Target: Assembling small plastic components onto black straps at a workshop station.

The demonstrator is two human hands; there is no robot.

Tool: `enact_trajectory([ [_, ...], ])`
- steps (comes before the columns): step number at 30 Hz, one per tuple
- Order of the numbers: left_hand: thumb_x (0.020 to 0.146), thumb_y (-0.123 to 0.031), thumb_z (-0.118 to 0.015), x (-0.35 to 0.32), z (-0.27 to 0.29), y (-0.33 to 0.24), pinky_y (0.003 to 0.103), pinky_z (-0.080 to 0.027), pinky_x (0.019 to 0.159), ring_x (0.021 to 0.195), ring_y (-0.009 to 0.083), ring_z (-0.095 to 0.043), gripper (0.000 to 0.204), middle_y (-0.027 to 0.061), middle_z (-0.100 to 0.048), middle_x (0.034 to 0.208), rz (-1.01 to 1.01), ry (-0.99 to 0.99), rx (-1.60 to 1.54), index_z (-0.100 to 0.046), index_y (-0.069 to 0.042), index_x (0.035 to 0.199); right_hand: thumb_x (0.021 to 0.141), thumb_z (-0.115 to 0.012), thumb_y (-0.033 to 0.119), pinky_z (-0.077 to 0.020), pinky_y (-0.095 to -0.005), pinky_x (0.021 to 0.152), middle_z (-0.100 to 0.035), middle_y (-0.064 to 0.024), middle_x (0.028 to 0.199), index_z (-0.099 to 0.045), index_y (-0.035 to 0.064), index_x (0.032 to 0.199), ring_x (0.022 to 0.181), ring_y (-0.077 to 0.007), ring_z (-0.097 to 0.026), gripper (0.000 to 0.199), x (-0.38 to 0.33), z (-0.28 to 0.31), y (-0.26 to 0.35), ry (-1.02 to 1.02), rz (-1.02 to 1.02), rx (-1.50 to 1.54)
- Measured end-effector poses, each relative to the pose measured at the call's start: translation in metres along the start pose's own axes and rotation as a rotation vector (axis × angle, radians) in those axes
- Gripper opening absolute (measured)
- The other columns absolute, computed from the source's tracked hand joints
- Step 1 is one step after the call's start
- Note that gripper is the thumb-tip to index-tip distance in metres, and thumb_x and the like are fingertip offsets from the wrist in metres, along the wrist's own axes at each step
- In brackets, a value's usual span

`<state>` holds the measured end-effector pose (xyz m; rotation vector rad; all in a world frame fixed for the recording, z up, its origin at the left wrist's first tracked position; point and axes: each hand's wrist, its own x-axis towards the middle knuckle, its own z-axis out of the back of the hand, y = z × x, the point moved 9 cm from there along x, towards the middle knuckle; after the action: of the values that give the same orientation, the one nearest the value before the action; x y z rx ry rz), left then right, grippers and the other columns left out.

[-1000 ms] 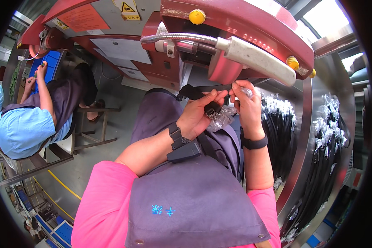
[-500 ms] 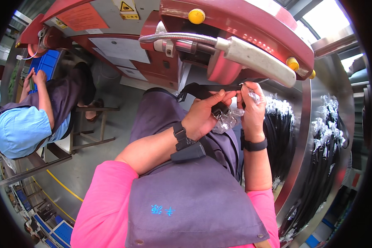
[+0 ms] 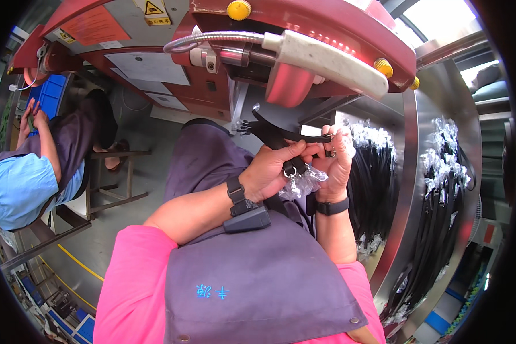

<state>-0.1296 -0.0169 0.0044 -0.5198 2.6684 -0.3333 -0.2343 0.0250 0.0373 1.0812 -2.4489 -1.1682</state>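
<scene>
My left hand (image 3: 262, 174) is closed round a bundle of black straps (image 3: 272, 135) above my lap. Below its fingers hang metal rings and crumpled clear plastic wrap (image 3: 298, 184). Beyond the hand the straps fan out, their far ends also tipped with clear plastic. One black strap (image 3: 307, 136) runs across to my right hand (image 3: 337, 175), whose thumb and fingers pinch its end near a small metal fitting (image 3: 329, 137). Part of the right hand's grip is hidden.
A red machine (image 3: 327, 34) with a pink roller (image 3: 289, 86) and a pale handle-shaped guard (image 3: 332, 66) stands just ahead. To the right, metal troughs (image 3: 410, 172) hold many plastic-tipped black straps (image 3: 372, 183). A co-worker in blue (image 3: 23, 186) sits at left beside a blue bin (image 3: 47, 97).
The view has shifted, with the machine now higher and farther left. The strap held between my hands lies farther from the roller, and the straps' plastic-tipped far ends have swung into sight.
</scene>
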Motion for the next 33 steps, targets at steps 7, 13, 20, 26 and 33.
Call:
enact_trajectory([
  [7,0.093,-0.013,-0.06,-0.001,0.005,0.009,0.029,-0.054,0.081,0.091,0.017,-0.065,0.02,0.0127,-0.068,0.099,0.091,0.087,0.032,-0.061,0.0,0.107,0.091,-0.057,0.015,-0.0386,-0.0282,0.061,-0.045,-0.0017,0.071,-0.045,0.0099,0.081,0.063,-0.0124,-0.043,0.016,-0.004,-0.022,-0.006,0.133,-0.142,0.055],
  [13,0.096,-0.019,-0.055,-0.004,0.023,0.007,0.032,-0.051,0.089,0.104,0.0235,-0.062,0.027,0.0162,-0.063,0.113,0.197,0.007,0.105,-0.059,0.003,0.11,0.095,-0.047,0.005,-0.0216,-0.0232,0.043,-0.027,0.0067,0.053,-0.053,0.0049,0.103,0.044,-0.0051,-0.023,0.01,0.015,-0.009,0.025,0.129,-0.045,-0.132],
  [20,0.093,-0.025,-0.06,0.003,0.043,-0.018,0.035,-0.048,0.093,0.113,0.0198,-0.054,0.029,0.0104,-0.06,0.12,0.008,-0.081,0.118,-0.061,-0.003,0.111,0.091,-0.059,0.017,-0.044,-0.0307,0.071,-0.054,-0.0033,0.08,-0.066,0.002,0.1,0.077,-0.0163,-0.054,0.019,-0.01,-0.029,-0.005,0.528,-0.133,-1.128],
  [26,0.093,-0.025,-0.06,0.002,0.042,-0.023,0.033,-0.049,0.087,0.104,0.0147,-0.053,0.029,0.0053,-0.059,0.116,-0.089,-0.077,0.21,-0.061,-0.004,0.113,0.081,-0.068,0.017,-0.0453,-0.0407,0.077,-0.059,-0.0145,0.087,-0.064,0.0026,0.098,0.086,-0.034,-0.058,0.023,-0.019,-0.04,-0.018,0.682,0.034,-1.448],
  [33,0.093,-0.027,-0.061,-0.004,0.034,-0.029,0.031,-0.05,0.081,0.093,0.0129,-0.054,0.029,0.0037,-0.058,0.108,-0.097,-0.097,0.216,-0.061,-0.005,0.112,0.075,-0.071,0.014,-0.0486,-0.0414,0.069,-0.062,-0.0134,0.081,-0.064,0.0047,0.095,0.079,-0.0336,-0.061,0.023,-0.025,-0.044,-0.016,0.605,0.193,-1.676],
])
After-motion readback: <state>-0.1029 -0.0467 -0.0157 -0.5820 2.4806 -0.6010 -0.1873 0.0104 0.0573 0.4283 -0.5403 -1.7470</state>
